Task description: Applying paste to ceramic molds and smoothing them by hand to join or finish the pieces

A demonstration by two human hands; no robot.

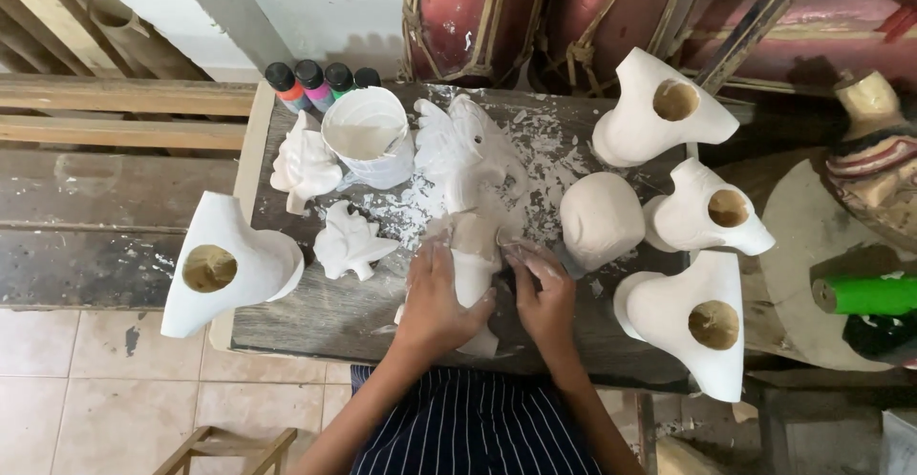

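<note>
Crowded tabletop [315, 313]: left hand [437, 295] clamped on white carving [470, 189], right hand [544, 295] pinched beside.

I see the scene in soft, even daylight, quite bright, with no hard glare. The white carved figure [468, 165] is almost overexposed, so its surface detail is weak. Shadows on the worktop [315, 313] are short and diffuse, falling mostly under the pieces. The straight edges bend near the frame borders from the wide lens. My right hand [544, 294] looks slightly blurred.
</note>
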